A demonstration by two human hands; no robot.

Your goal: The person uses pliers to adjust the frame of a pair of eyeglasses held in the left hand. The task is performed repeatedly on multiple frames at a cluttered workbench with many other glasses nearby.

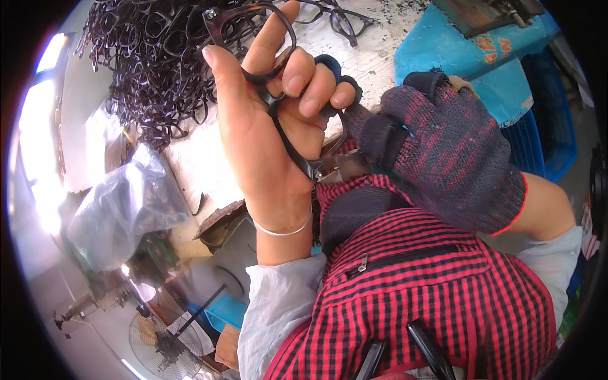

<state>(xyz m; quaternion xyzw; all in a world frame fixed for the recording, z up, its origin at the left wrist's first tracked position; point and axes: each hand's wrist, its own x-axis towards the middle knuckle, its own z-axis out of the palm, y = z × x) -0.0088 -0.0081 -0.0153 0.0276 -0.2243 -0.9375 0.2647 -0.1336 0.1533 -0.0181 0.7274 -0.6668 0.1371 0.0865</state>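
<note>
Looking down past your red checked apron (430, 297), you see a pale, scuffed worktable (373, 60) stretching toward twelve o'clock. A big tangled heap of dark spectacle frames (149, 69) covers its ten to eleven o'clock part, and a single loose pair (342, 22) lies near twelve. A blue cloth (468, 54) drapes over something at one o'clock, with a blue crate (538, 139) below it at two to three. A crumpled clear plastic bag (120, 202) sits at nine o'clock, and a floor fan (164, 345) stands on the grey floor at seven.

Your bare left hand (266, 126) is raised palm toward you, wrist bent back, fingers curled closed around a dark spectacle frame (278, 95), with the forefinger stretched up along its rim. Your right hand (443, 152), in a dark knitted glove flecked with red, comes in from three o'clock and is closed; its fingertips meet the lower end of the frame just beside your left palm, where a small metal part shows.
</note>
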